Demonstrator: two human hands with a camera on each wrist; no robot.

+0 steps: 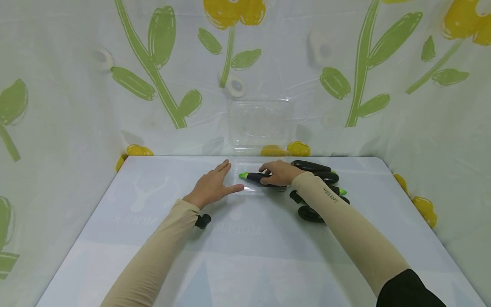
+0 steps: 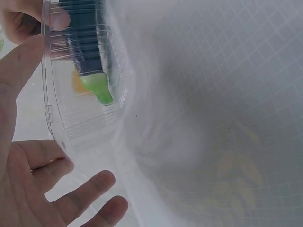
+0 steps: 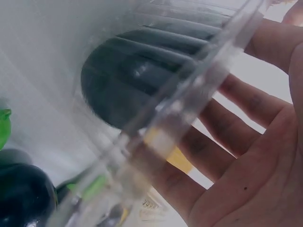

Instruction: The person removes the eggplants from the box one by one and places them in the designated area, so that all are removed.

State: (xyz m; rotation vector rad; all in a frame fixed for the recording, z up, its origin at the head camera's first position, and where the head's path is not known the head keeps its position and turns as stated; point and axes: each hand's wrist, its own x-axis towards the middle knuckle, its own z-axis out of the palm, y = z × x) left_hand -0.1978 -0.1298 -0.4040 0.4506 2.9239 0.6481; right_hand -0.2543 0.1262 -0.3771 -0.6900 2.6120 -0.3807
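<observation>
A dark purple eggplant (image 1: pixel 254 177) with a green stem lies in a clear plastic clamshell box (image 1: pixel 261 189), whose lid (image 1: pixel 261 123) stands raised behind it. Over the eggplant and the box's right part is my right hand (image 1: pixel 281 172); its thumb touches the eggplant, and its fingers look loosely extended in the right wrist view. My left hand (image 1: pixel 212 187) is at the box's left side, fingers spread. In the left wrist view its thumb (image 2: pixel 26 59) meets the box rim, while the eggplant's green stem (image 2: pixel 98 87) shows through the ribbed wall.
Several more eggplants (image 1: pixel 311 166) lie in a loose group right of the box, partly hidden by the right forearm. A white table (image 1: pixel 230 264) extends toward me. Behind it hangs a floral curtain (image 1: pixel 284 72), close to the raised lid.
</observation>
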